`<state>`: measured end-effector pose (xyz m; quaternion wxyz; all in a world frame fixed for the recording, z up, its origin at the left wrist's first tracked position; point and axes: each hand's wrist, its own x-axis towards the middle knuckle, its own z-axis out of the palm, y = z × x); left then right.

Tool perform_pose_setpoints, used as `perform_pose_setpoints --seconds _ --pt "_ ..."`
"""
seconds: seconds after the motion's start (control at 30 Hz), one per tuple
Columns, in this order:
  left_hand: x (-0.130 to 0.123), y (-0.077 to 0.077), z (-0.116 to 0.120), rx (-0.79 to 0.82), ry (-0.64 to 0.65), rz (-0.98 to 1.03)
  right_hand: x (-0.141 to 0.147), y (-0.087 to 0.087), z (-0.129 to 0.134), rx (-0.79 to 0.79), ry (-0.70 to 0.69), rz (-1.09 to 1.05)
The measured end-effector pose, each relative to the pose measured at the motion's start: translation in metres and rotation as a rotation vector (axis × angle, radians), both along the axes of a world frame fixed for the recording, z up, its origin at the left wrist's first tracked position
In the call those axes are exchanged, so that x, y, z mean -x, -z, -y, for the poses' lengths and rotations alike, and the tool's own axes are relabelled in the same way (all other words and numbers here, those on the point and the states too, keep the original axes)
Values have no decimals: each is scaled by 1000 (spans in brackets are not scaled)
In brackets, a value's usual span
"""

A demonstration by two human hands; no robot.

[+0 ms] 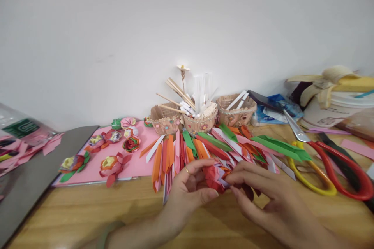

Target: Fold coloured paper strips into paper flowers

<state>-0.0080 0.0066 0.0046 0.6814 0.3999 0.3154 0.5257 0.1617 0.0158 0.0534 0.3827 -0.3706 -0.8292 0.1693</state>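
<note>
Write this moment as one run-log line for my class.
left hand: holds flower | right hand: touches flower | beyond hands: strips, baskets behind strips

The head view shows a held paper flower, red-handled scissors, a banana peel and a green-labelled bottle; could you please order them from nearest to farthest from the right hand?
From the right hand:
1. Paper flower: touching it, on its left.
2. Red-handled scissors: to its right.
3. Banana peel: farther back, right.
4. Green-labelled bottle: at the far left edge.
</note>
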Motion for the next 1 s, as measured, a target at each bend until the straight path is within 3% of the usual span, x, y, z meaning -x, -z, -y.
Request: perform_pose_setpoints --seconds 0.27,0.57,1.0 --pt "2 4 2 -51 -17 -30 -2 10 1 -26 41 9" --pt "2 7 1 -86 -36 -49 -5 6 -3 242 5 -10" --pt "3 4 2 -88 -5 -25 -5 -1 -7 337 -48 -119"
